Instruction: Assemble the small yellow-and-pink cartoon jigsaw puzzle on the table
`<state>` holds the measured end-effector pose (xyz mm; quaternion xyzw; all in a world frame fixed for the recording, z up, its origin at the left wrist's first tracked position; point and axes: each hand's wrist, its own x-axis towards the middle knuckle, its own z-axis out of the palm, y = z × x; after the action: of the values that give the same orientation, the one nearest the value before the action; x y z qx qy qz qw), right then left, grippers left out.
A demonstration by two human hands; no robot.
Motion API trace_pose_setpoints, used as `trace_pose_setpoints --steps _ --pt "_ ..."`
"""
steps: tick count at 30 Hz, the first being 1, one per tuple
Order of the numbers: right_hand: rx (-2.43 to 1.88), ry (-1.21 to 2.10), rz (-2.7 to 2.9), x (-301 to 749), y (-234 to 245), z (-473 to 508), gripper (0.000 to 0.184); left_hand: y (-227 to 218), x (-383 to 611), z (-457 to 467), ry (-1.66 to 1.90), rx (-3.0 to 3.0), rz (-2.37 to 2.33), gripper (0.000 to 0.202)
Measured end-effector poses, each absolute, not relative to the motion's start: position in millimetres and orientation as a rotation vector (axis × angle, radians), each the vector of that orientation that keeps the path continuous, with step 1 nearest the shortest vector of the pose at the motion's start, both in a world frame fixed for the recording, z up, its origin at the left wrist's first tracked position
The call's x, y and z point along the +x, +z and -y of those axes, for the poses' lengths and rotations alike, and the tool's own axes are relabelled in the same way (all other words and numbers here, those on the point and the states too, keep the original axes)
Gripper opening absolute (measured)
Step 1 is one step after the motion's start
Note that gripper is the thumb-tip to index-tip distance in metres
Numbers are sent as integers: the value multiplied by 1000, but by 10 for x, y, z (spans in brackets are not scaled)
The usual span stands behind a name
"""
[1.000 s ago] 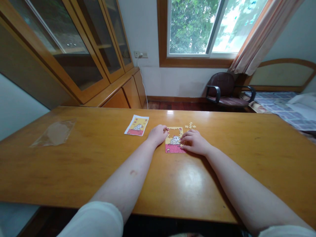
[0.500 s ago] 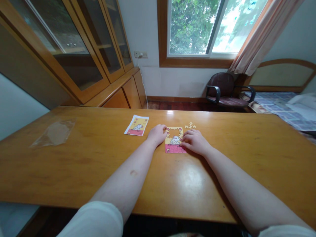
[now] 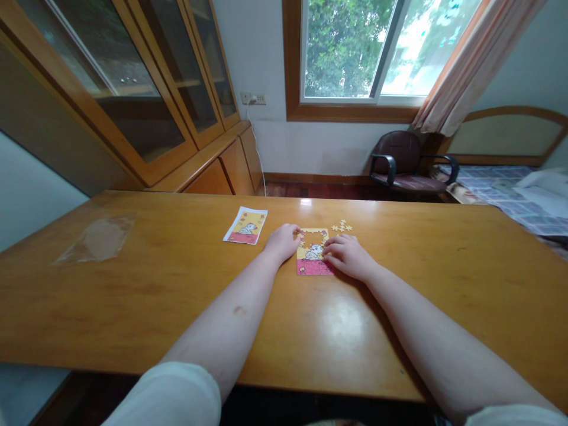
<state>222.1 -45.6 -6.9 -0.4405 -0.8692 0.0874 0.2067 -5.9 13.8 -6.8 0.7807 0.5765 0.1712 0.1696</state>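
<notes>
A small, partly assembled jigsaw puzzle (image 3: pixel 312 254) with a yellow top, a white animal and a pink bottom lies on the wooden table (image 3: pixel 177 284). My left hand (image 3: pixel 284 239) rests curled against the puzzle's upper left edge. My right hand (image 3: pixel 348 254) lies on the puzzle's right side, fingers bent and pressed down onto the pieces. A few loose yellow puzzle pieces (image 3: pixel 342 226) lie just beyond my right hand. A reference picture card (image 3: pixel 245 225) with the same image lies to the left of my left hand.
A clear plastic bag (image 3: pixel 98 238) lies at the table's far left. Wooden glass-door cabinets (image 3: pixel 146 89) line the left wall. Beyond the table stand a dark armchair (image 3: pixel 406 163) under the window and a bed (image 3: pixel 523 189) at the right.
My right hand has slid slightly up and left along the puzzle's right side. My left hand has stayed in place.
</notes>
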Motion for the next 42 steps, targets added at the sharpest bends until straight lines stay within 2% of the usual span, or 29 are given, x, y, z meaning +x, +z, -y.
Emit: trace_pose_setpoints --steps 7,16,25,31,42 --pt "-1209 221 2431 2225 -107 439 17 16 -10 -68 516 2327 -1402 25" --pt "-1347 176 2341 2315 -194 359 17 86 62 77 302 2564 -951 24" --pt "-1356 186 2342 2315 -181 369 17 95 13 47 315 2504 -1023 16" --pt "-1369 197 2345 2308 -171 374 17 72 4 30 349 2519 -1096 23" --pt "-1367 211 2352 2312 -163 370 19 91 -8 6 335 2491 -1249 18"
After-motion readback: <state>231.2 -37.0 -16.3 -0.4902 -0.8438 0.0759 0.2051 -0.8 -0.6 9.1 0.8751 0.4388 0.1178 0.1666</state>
